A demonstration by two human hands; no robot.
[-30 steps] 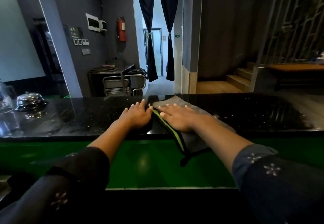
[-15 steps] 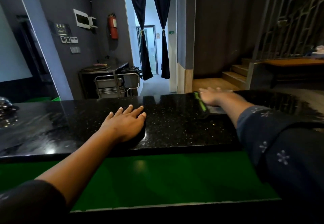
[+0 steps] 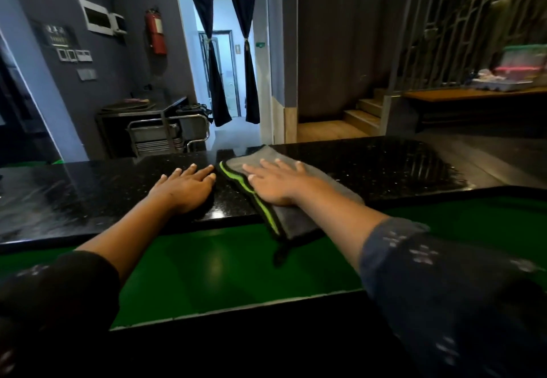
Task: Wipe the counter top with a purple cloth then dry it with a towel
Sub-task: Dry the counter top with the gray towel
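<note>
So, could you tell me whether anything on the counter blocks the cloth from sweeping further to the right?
Nothing visible does: the right hand presses flat on the cloth, and the black counter top to its right shows no objects.

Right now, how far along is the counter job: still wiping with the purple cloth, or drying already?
No purple cloth is in view, so that pass looks done. In hand: the right hand presses flat on a grey towel with a green stripe, its near end hanging over the counter top edge; the left hand rests flat beside it. Left: streaks on the counter's left part suggest it may need drying.
</note>
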